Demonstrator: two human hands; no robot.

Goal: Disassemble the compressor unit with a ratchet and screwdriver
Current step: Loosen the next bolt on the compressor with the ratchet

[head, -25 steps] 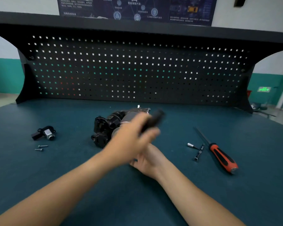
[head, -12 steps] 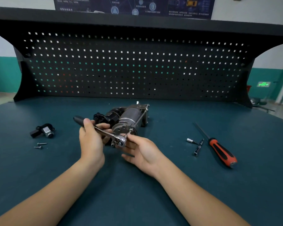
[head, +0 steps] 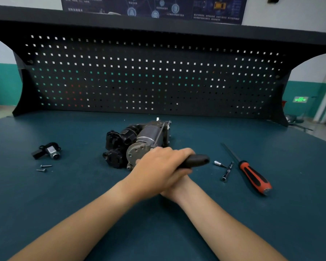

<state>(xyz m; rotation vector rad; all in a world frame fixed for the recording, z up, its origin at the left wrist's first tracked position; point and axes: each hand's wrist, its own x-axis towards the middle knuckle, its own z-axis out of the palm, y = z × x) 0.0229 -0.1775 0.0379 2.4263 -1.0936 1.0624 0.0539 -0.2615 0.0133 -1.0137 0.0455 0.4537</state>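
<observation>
The compressor unit, black and grey metal, lies on the teal bench top in the middle of the head view. My left hand reaches across in front of it and grips the ratchet's black handle, which points to the right. The ratchet's head is hidden under that hand. My right hand lies beneath my left hand, at the compressor's near end, and its fingers are covered. The red and black screwdriver lies on the bench to the right, untouched.
A small socket and an extension bar lie between my hands and the screwdriver. At the left sit a removed black and silver part and two loose screws. A black pegboard closes off the back of the bench.
My left hand has swung the ratchet handle from pointing left across to pointing right, and now covers my right hand. The compressor has stayed in place.
</observation>
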